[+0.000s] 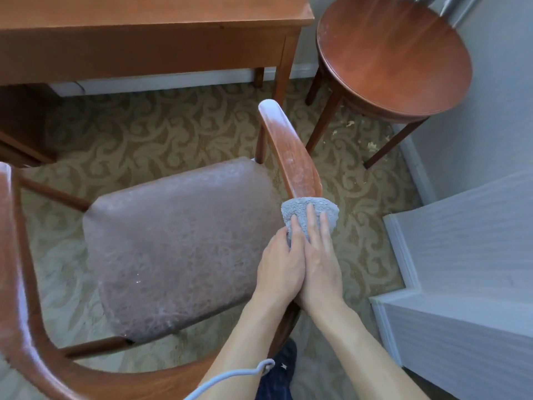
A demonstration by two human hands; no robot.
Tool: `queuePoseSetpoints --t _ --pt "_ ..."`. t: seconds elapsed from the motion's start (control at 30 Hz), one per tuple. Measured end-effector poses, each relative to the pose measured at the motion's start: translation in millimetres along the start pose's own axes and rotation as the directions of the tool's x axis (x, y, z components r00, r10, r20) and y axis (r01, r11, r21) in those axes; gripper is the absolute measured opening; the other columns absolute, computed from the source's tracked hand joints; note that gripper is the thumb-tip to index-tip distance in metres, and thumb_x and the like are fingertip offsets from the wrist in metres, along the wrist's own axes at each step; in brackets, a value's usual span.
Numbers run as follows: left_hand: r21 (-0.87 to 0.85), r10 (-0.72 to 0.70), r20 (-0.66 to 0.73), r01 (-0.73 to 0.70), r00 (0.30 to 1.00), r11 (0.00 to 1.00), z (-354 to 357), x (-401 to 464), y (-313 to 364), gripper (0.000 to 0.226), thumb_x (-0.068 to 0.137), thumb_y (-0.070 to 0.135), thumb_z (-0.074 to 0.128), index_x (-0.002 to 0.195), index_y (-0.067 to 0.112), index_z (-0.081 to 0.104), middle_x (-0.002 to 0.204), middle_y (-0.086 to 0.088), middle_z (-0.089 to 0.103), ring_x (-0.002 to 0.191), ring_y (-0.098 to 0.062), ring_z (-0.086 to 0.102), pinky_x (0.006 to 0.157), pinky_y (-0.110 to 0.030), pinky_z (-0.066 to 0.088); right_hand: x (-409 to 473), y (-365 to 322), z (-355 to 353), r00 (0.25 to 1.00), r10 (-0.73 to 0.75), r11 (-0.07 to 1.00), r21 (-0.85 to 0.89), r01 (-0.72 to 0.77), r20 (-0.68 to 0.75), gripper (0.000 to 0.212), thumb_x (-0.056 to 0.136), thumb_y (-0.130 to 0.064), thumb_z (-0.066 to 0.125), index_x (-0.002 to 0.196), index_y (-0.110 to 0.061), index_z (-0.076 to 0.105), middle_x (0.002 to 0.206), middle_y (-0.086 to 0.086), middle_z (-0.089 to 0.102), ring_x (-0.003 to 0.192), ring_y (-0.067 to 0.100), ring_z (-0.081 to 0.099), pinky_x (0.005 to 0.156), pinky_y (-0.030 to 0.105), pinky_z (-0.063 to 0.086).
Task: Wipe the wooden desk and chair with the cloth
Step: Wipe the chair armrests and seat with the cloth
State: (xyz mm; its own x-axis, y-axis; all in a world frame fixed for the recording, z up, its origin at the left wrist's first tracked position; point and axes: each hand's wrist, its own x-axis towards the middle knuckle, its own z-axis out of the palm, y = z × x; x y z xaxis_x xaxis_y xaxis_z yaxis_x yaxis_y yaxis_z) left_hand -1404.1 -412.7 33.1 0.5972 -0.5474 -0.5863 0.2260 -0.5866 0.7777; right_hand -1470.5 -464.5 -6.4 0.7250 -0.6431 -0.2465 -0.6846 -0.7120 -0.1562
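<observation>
Cloth [310,215] on armrest [291,157], right hand [320,264] flat atop, left hand [279,264] gripping its edge

The rear stretch of the armrest [291,157] lies hidden under the cloth [310,209] and both hands. The right hand [318,255] covers most fingers of the left hand [281,264], and the cloth's near part is lost beneath them. Far ahead of the hands, the surface [144,30] runs off the top and left edges, and the stool [395,53] is cropped at the top. Pale bits [372,145] on the carpet beyond the right hand are too small to tell.
</observation>
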Motion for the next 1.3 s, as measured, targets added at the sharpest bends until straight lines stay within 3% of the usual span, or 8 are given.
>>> queuePoseSetpoints --t 0.2,0.37,0.63,0.8,0.93,1.07,1.2,1.3 --pt "-0.015 -0.026 -0.034 0.026 0.999 1.000 0.0 -1.2 -27.9 0.047 0.108 0.047 0.027 0.088 0.027 0.064 0.092 0.008 0.072 0.094 -0.013 0.066 0.092 -0.040 0.052 35.3 10.0 -26.5 0.996 -0.072 0.994 0.076 0.075 -0.043 0.058 0.097 -0.024 0.038 0.155 -0.024 0.040 0.172 0.001 0.011 0.159 0.029 0.003 0.128 0.051 0.011" --pt "0.102 0.032 0.056 -0.038 0.998 0.994 18.5 -6.1 -19.4 0.031 0.099 0.063 0.037 0.103 0.042 0.059 0.106 0.016 0.069 0.104 -0.006 0.064 0.093 -0.035 0.052 86.0 24.3 -45.0 0.989 -0.140 0.955 0.258 0.149 -0.052 0.040 0.098 -0.021 0.046 0.133 -0.026 0.065 0.167 -0.003 0.030 0.157 0.027 0.013 0.126 0.053 0.011" --pt "0.457 0.204 -0.007 -0.179 0.979 0.871 36.9 7.7 -25.5 0.055 0.095 0.060 0.039 0.144 0.035 0.036 0.130 0.014 0.054 0.125 -0.011 0.054 0.092 -0.031 0.048 134.2 16.0 -35.3 0.965 -0.208 0.975 -0.114 0.191 -0.157 0.069 0.099 -0.025 0.052 0.161 -0.024 0.024 0.171 0.010 0.014 0.157 0.037 0.013 0.126 0.053 0.017" --pt "0.578 0.293 -0.099 -0.185 0.951 0.795 45.4 10.9 -27.0 0.050 0.066 0.064 0.051 0.101 0.031 0.063 0.073 0.017 0.061 0.064 -0.004 0.068 0.045 -0.020 0.048 194.2 -1.3 -39.5 0.955 -0.261 0.954 -0.189 0.232 -0.143 0.081 0.097 -0.021 0.055 0.163 -0.028 0.009 0.172 0.008 -0.001 0.158 0.034 -0.002 0.128 0.053 0.006" --pt "0.626 0.287 -0.010 -0.218 0.958 0.748 43.1 13.1 -25.5 0.052 0.064 0.066 0.050 0.095 0.028 0.068 0.071 0.019 0.062 0.060 -0.002 0.066 0.040 -0.015 0.042 240.2 -18.1 -51.8 0.951 -0.274 0.955 -0.161 0.251 -0.145 0.083 0.096 -0.019 0.059 0.163 -0.029 0.010 0.172 0.007 -0.005 0.158 0.035 -0.003 0.128 0.052 0.005" --pt "0.598 0.250 -0.005 -0.197 0.968 0.777 40.2 10.4 -21.1 0.048 0.067 0.067 0.050 0.097 0.032 0.066 0.071 0.022 0.063 0.061 0.002 0.066 0.043 -0.015 0.045 258.0 -28.8 -65.9 0.961 -0.245 0.968 -0.082 0.236 -0.128 0.082 0.096 -0.019 0.064 0.161 -0.033 0.016 0.172 0.005 -0.003 0.157 0.033 -0.001 0.126 0.050 0.010" --pt "0.541 0.191 -0.067 -0.125 0.979 0.832 38.8 8.6 -19.8 0.052 0.090 0.062 0.048 0.134 0.035 0.045 0.121 0.017 0.062 0.116 -0.005 0.061 0.086 -0.027 0.050 236.1 -27.1 -63.6 0.973 -0.168 0.986 -0.017 0.168 -0.161 0.089 0.095 -0.020 0.067 0.162 -0.030 0.009 0.172 0.006 -0.005 0.157 0.032 0.000 0.126 0.047 0.012" --pt "0.500 0.115 -0.041 -0.079 0.993 0.863 36.4 8.8 -19.6 0.058 0.090 0.070 0.042 0.138 0.037 0.039 0.125 0.017 0.059 0.122 -0.009 0.057 0.094 -0.030 0.047 201.2 -16.4 -52.1 0.970 -0.105 0.994 0.019 0.112 -0.219 0.082 0.100 -0.028 0.058 0.163 -0.026 0.006 0.171 0.009 -0.003 0.154 0.032 0.010 0.126 0.045 0.015"
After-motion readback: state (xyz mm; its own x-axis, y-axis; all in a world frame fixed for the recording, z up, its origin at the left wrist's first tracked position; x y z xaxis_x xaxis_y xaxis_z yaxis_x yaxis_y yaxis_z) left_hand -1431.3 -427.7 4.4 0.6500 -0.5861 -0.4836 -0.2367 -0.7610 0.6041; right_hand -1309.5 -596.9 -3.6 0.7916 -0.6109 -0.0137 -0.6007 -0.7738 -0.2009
